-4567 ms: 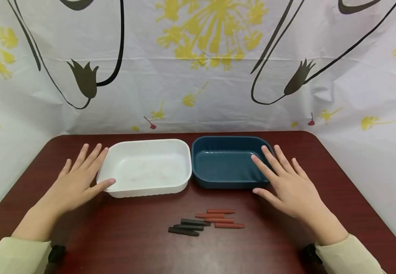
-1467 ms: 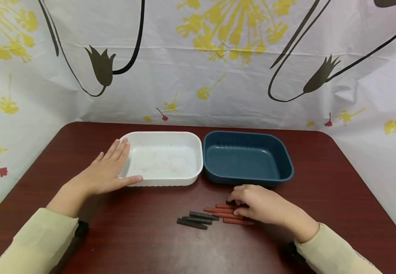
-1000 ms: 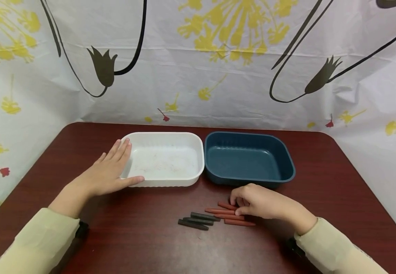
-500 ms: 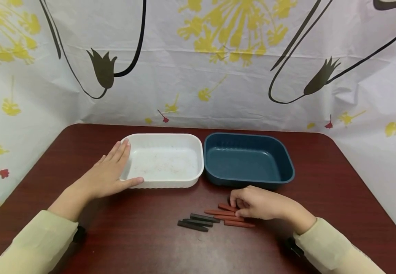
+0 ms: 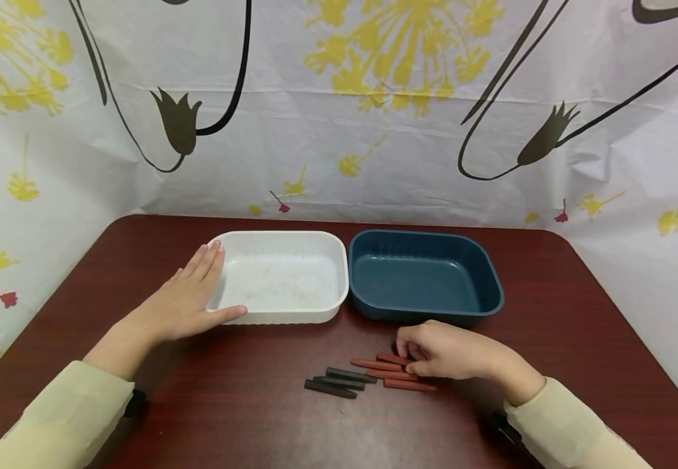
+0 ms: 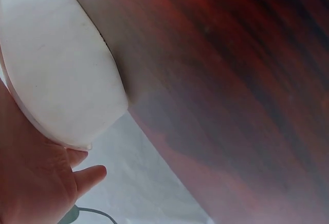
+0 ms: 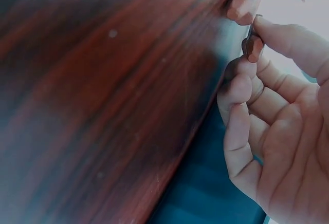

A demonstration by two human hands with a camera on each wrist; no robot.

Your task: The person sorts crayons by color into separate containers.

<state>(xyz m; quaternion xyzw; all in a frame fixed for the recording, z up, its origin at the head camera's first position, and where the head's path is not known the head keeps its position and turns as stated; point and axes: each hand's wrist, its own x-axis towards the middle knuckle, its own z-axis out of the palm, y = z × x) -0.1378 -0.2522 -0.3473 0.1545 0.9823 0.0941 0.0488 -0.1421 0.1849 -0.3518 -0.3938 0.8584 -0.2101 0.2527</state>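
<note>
Red-brown wax crayon: pinched in the right hand grip, tip lifted since a second ago, beside its row on the dark wooden desk.
Left hand: flat, fingers straight, against the white plastic tray.

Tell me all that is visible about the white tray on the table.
The white tray is a shallow rectangular dish with rounded corners, a rolled rim and a ribbed outer wall; it looks like plastic. Faint dark scuffs mark its floor, and nothing lies inside. It sits flat on the dark red table, close beside the blue tray. The left hand rests open against its left end, thumb along the near wall.
</note>
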